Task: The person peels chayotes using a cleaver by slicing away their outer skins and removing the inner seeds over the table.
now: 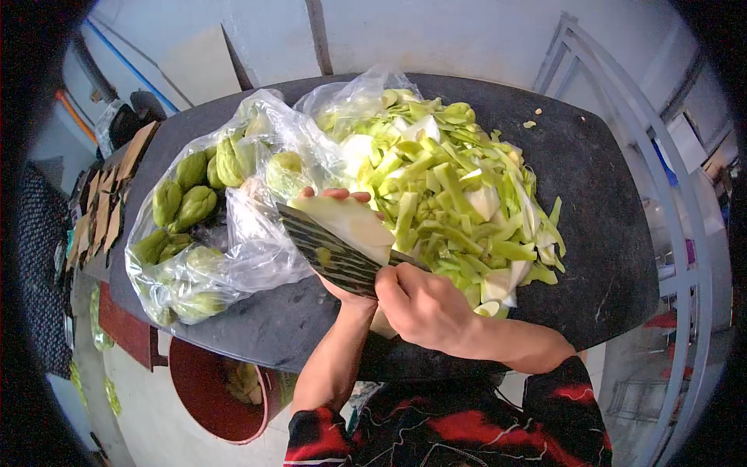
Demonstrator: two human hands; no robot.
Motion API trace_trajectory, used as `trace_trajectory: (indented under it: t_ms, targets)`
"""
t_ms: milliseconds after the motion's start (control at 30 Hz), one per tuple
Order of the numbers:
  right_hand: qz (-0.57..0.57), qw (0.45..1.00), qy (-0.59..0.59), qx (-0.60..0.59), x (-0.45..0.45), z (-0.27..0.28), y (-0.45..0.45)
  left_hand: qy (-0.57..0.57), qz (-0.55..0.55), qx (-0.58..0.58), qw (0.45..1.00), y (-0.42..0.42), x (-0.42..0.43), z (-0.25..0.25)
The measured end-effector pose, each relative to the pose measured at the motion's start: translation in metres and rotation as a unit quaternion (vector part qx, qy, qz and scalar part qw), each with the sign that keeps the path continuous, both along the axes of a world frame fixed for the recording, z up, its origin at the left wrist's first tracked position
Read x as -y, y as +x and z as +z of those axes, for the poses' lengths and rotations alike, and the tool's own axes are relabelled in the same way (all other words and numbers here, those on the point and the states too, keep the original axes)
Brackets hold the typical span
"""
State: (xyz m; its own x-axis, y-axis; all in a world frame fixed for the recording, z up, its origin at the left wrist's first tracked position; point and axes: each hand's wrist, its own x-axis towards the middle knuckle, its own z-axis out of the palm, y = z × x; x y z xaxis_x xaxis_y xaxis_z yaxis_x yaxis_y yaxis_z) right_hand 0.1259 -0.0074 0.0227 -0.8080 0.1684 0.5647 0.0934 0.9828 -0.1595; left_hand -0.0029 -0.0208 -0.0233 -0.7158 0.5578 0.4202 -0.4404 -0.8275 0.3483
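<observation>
My left hand (pixel 342 289) is wrapped round a pale peeled chayote half (pixel 350 224), its fingertips showing over the far edge. In my right hand (pixel 420 303) is the handle of a wide knife (pixel 331 253) with a dark, striped blade. The blade lies across the near face of the chayote and hides part of my left hand. Right of the hands rises a big heap of green peelings and cut pieces (pixel 451 187). To their left, a clear plastic bag (pixel 257 226) holds several whole green chayotes (pixel 194 206).
The dark oval table (pixel 599 194) carries everything. A red bucket (pixel 233 412) with scraps in it stands on the floor below the near left edge. Metal railing (pixel 681 241) runs along the right side; cardboard pieces (pixel 105 202) lie at the left.
</observation>
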Motion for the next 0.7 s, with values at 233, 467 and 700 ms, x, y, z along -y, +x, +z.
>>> trace_trajectory:
  t_ms: [233,467,700]
  targets:
    - [-0.001,0.999,-0.042,-0.018,-0.005,0.002,-0.003,-0.023,-0.014,-0.033,0.999,-0.003,0.002,0.01]
    - [0.019,0.971,-0.227,-0.066,-0.023,0.015,-0.001,-0.156,0.072,-0.154,0.973,-0.011,0.004,0.022]
    - [-0.031,0.929,-0.367,-0.043,-0.052,0.034,0.007,-0.207,0.05,-0.162,0.963,-0.027,0.009,0.018]
